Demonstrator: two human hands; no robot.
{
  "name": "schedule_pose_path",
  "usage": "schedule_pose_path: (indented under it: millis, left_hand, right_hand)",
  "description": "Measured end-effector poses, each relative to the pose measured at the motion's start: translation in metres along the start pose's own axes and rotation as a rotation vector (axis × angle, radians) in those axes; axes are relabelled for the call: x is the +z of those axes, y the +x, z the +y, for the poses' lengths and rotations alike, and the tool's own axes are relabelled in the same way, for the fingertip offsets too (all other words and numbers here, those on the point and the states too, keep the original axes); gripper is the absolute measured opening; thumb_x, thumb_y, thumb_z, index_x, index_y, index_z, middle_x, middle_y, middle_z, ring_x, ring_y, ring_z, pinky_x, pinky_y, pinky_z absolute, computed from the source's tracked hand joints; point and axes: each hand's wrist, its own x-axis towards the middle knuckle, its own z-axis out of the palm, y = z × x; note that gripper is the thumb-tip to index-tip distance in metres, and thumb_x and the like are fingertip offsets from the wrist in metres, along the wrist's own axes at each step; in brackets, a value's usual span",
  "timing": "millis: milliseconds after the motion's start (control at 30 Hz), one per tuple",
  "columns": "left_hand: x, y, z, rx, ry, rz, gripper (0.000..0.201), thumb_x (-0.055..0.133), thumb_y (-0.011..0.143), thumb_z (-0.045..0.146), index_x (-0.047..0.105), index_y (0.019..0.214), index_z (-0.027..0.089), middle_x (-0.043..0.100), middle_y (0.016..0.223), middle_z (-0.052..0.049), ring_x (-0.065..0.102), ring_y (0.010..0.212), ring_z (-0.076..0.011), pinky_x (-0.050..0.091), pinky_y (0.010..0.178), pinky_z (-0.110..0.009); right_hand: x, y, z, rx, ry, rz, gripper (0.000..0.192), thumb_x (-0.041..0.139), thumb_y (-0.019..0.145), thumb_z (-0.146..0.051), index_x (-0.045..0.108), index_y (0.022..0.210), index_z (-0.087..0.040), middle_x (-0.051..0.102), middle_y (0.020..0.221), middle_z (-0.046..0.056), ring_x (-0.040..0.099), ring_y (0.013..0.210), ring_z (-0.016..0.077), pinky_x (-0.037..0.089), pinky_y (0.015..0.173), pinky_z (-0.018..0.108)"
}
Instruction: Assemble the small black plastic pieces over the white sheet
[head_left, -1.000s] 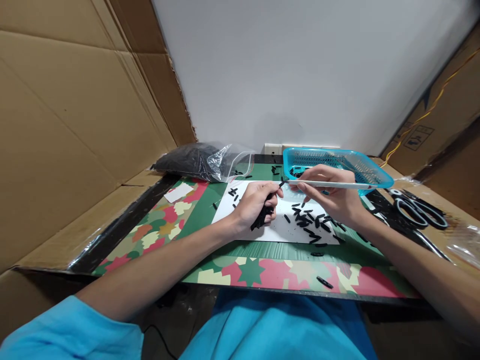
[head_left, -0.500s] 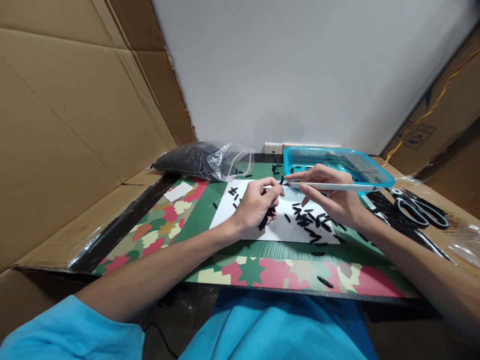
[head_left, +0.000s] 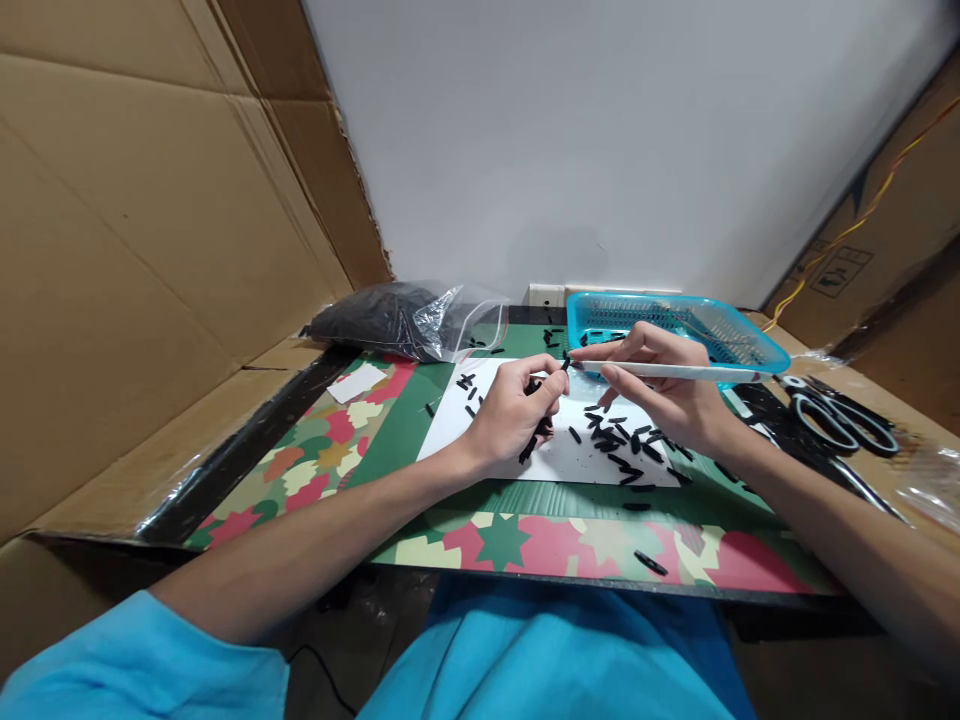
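Observation:
My left hand point(head_left: 514, 410) is closed around a bunch of short black tube pieces point(head_left: 534, 440) and pinches one piece at its fingertips. My right hand point(head_left: 664, 395) holds a thin white rod point(head_left: 675, 371) level, with its tip touching that pinched piece point(head_left: 565, 364). Both hands hover over a white sheet point(head_left: 559, 440) strewn with several loose black pieces point(head_left: 622, 445), on a green patterned mat point(head_left: 450, 520).
A turquoise basket point(head_left: 739, 345) stands behind my right hand. A clear bag of black pieces point(head_left: 397, 320) lies at the back left. Scissors point(head_left: 840, 420) rest at the right. Cardboard walls point(head_left: 150, 250) close in the left and right sides. A stray piece point(head_left: 649, 563) lies near the front edge.
My left hand has turned slightly and lifted its fingertips toward the rod tip. My right hand and the rod have shifted a little left and up.

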Motion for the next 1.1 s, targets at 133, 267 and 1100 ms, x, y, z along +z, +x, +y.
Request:
schedule_pose_path:
  millis: [133, 267, 1100]
  left_hand:
    - [0.0000, -0.0003, 0.0013, -0.003, 0.020, 0.014, 0.032, 0.074, 0.087, 0.045, 0.056, 0.080, 0.020, 0.047, 0.056, 0.009, 0.043, 0.040, -0.0057, 0.040, 0.035, -0.018]
    - [-0.0011, 0.0002, 0.0007, 0.033, 0.047, 0.025, 0.032, 0.074, 0.087, 0.046, 0.056, 0.081, 0.020, 0.048, 0.057, 0.008, 0.045, 0.042, -0.0060, 0.042, 0.036, -0.018]
    - [-0.0065, -0.0012, -0.0003, 0.126, 0.201, -0.063, 0.036, 0.060, 0.097, 0.049, 0.050, 0.078, 0.021, 0.048, 0.062, 0.006, 0.047, 0.047, -0.0071, 0.044, 0.042, -0.019]
  right_hand:
    - [-0.0004, -0.0002, -0.0001, 0.004, -0.010, 0.001, 0.026, 0.069, 0.099, -0.037, 0.054, 0.085, -0.022, 0.078, 0.120, 0.012, 0.076, 0.068, 0.0192, 0.063, 0.061, 0.038]
    - [-0.0007, -0.0005, 0.0006, 0.032, 0.007, -0.007, 0.027, 0.070, 0.099, -0.041, 0.055, 0.087, -0.022, 0.078, 0.119, 0.013, 0.077, 0.072, 0.0199, 0.064, 0.065, 0.039]
    - [-0.0064, 0.0006, 0.0000, 0.064, 0.078, -0.113, 0.025, 0.066, 0.101, -0.043, 0.056, 0.092, -0.022, 0.077, 0.099, 0.009, 0.077, 0.089, 0.0255, 0.064, 0.069, 0.038]
